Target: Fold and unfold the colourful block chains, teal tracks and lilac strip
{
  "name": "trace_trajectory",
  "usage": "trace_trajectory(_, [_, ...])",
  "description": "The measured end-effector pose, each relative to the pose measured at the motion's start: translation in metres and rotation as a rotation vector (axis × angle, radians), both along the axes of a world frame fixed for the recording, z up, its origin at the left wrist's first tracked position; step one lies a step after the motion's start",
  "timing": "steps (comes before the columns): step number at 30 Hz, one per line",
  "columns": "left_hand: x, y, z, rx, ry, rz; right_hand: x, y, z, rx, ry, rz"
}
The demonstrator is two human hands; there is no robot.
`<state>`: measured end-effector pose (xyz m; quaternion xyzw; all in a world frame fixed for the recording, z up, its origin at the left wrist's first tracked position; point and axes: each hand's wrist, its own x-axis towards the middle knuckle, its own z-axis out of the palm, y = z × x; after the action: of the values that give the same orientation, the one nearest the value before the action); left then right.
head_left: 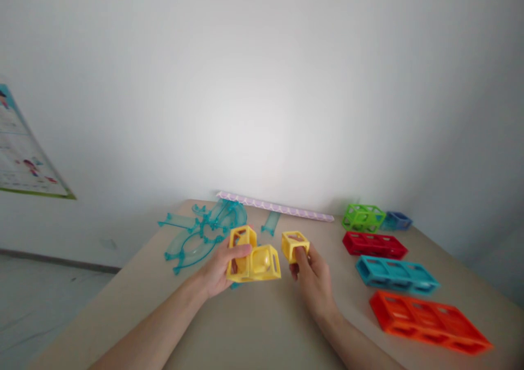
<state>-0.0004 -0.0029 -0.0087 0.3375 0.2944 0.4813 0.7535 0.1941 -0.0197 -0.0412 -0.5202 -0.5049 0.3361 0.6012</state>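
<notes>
My left hand point(219, 270) grips a yellow L-shaped block piece point(262, 263) made of open-framed cubes, thumb across its front. A rounded yellow form shows inside its right-hand cube. In my right hand point(315, 280) is a single yellow open-framed cube point(293, 244), pinched with the fingers partly hidden behind and inside it. The two yellow pieces are held above the table at about the same height, with a small gap between them.
Translucent teal track pieces point(196, 250) lie jumbled at the back left. A patterned lilac strip point(278, 206) runs along the wall. Down the right stand green point(363, 217), blue point(399, 220), red point(374, 244), teal point(397, 274) and orange point(429, 322) frame blocks.
</notes>
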Motion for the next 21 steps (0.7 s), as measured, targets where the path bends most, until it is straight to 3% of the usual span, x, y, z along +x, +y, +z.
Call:
trace_trajectory(4, [0.007, -0.011, -0.001, 0.013, 0.100, -0.227, -0.002, -0.009, 0.005, 0.237, -0.124, 0.233])
trace_trajectory(7, [0.009, -0.012, -0.002, 0.076, 0.088, -0.292, -0.001, -0.015, 0.010, 0.321, -0.217, 0.433])
trace_trajectory(15, [0.006, -0.007, -0.005, 0.155, 0.129, -0.208, 0.015, -0.017, 0.009, 0.325, -0.241, 0.636])
trace_trajectory(21, [0.006, -0.007, -0.008, 0.198, 0.182, -0.084, 0.009, -0.022, 0.012, 0.316, -0.345, 0.607])
